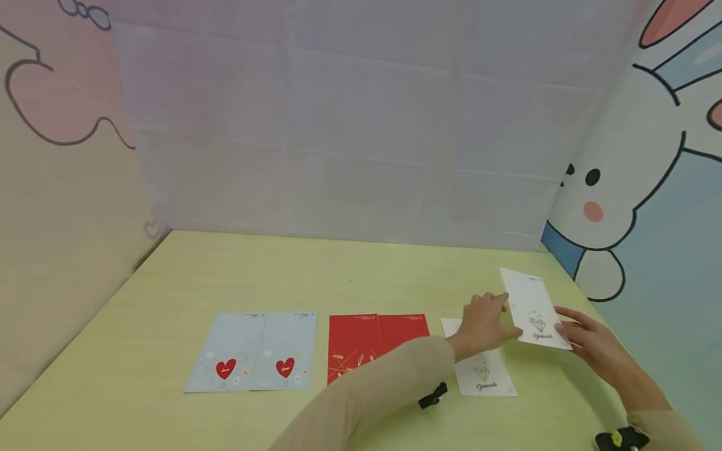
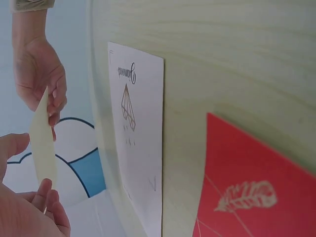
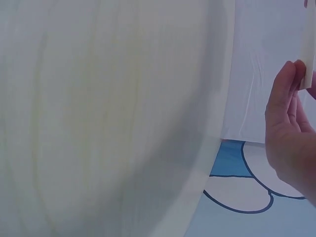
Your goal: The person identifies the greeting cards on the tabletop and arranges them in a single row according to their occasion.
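Note:
Raised above the table at the right, a white envelope-like card (image 1: 530,300) carries a diamond drawing and lettering along its lower part. My left hand (image 1: 482,322) pinches its left edge between thumb and fingers, and my right hand (image 1: 599,347) grips its right edge. From the left wrist view the card (image 2: 43,145) appears nearly edge-on between both hands. Under my left hand, a matching white card (image 1: 487,379) lies flat on the table, its upper part partly covered by that hand.
Two red cards (image 1: 352,338) lie side by side left of the white one, partly hidden by my left sleeve (image 1: 383,388). Farther left rest two pale blue cards (image 1: 237,344) with red hearts. A white sheet (image 1: 350,125) hangs behind the table (image 1: 282,269).

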Tool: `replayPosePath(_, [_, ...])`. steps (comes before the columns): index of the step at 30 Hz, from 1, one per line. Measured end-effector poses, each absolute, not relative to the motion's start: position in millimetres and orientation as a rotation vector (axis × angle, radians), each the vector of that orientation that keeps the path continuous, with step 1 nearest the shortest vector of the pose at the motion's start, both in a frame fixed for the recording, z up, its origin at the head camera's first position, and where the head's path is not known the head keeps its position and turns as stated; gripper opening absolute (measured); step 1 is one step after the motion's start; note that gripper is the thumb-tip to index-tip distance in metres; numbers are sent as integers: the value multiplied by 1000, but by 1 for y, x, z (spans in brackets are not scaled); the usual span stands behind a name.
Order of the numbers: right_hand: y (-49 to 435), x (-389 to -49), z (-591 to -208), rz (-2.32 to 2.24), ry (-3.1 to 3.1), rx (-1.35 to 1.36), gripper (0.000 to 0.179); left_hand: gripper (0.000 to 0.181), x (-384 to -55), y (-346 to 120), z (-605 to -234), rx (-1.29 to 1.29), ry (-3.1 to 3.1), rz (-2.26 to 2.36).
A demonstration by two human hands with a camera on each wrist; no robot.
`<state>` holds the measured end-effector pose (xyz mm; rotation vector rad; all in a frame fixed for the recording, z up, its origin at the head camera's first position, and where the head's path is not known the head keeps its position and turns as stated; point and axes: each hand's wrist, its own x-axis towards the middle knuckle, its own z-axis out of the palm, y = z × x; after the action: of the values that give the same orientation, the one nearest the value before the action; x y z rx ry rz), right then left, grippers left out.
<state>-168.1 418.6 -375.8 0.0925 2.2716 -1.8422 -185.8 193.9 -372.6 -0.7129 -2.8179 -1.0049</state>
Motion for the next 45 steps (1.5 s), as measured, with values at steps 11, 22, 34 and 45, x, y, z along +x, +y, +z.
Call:
replayPosePath(11, [427,-159,-375,-1986,2067,-136,42,66,-173,191,-377,-743,-2898,-663])
replayPosePath(22, [434,-154,-385,-1888,2071,-89,42,59,-165,196,-384,-755,-2986,-454])
replayPosePath(34, [438,-149,-387,-1793,2020,-189,44,51,-157,198,-386,-797,-3033,-281])
replayPosePath(45, [435,-148,-389,-1740,2022,-194,45,44,-153,200,-388,-890,-3022,-119])
